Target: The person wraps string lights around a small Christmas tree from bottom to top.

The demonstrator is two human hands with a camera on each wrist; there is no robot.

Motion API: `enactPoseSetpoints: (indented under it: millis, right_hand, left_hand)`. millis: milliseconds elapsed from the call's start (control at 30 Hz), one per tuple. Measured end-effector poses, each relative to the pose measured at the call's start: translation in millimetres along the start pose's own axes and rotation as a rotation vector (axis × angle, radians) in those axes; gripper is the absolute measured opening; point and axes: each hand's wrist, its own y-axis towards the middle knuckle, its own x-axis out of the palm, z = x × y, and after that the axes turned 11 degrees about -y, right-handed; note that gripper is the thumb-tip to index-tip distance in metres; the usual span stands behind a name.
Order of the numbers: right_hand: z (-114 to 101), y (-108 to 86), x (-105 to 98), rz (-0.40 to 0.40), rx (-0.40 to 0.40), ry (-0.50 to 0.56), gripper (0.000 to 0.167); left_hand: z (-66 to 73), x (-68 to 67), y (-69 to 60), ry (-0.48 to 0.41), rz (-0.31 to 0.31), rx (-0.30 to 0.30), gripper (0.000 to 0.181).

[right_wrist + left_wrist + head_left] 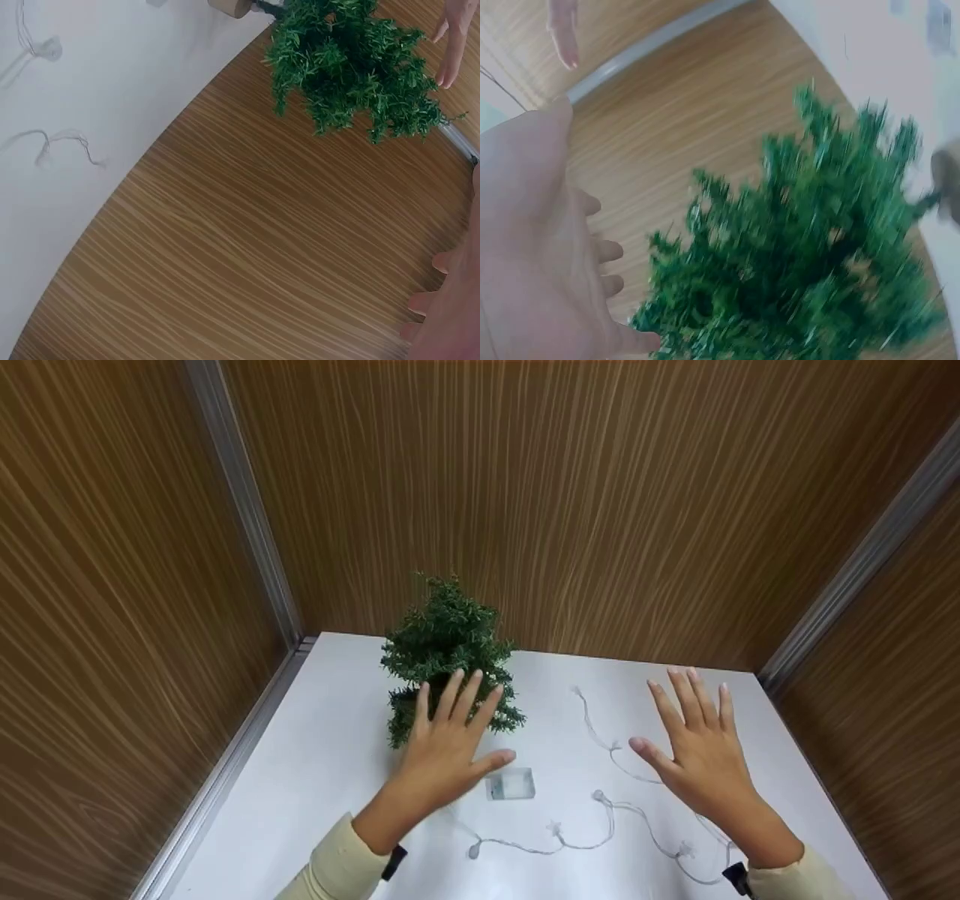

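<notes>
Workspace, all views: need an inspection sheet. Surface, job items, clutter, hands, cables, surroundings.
Surface: white tabletop, no spills seen; partly hidden by arms.
Job items: green artificial tree, upright; small clear box, lying nearer the camera; string with star-shaped pieces, loosely spread.
Clutter: nothing seen.
Hands: left hand and right hand both open, fingers spread, holding nothing.
Cables: only the string's thin wire, curving loosely; part hidden behind the right arm.
Surroundings: wood-grain panels, metal corner strips.

A bushy green artificial tree [349, 71] with a light-brown round base [231, 7] stands before a brown wood-grain panel [225, 225]. Apart from the tree, thin clear string lights [49, 49] lie on the white desk [112, 90]. Near the treetop is the left hand [456, 37]; the right hand [454, 300] is farther from the tree.
</notes>
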Motion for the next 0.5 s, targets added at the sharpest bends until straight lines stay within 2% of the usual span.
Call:
enactPoseSetpoints:
  millis: [200, 333, 500]
  right_hand:
    - [-7, -10.8, 15, -0.022, 0.016, 0.039, 0.079]
    - [-15, -21.1, 25, -0.043, 0.037, 0.087, 0.077]
    - [-28, -34.4, 37, -0.093, 0.064, 0.16, 0.075]
  left_hand:
    - [10.4, 26.4, -19.2, -0.121, 0.02, 0.027, 0.08]
    - [15.9, 42.9, -30.4, -0.178, 0.023, 0.014, 0.079]
    - [20.9, 63.3, -42.7, -0.223, -0.005, -0.009, 0.078]
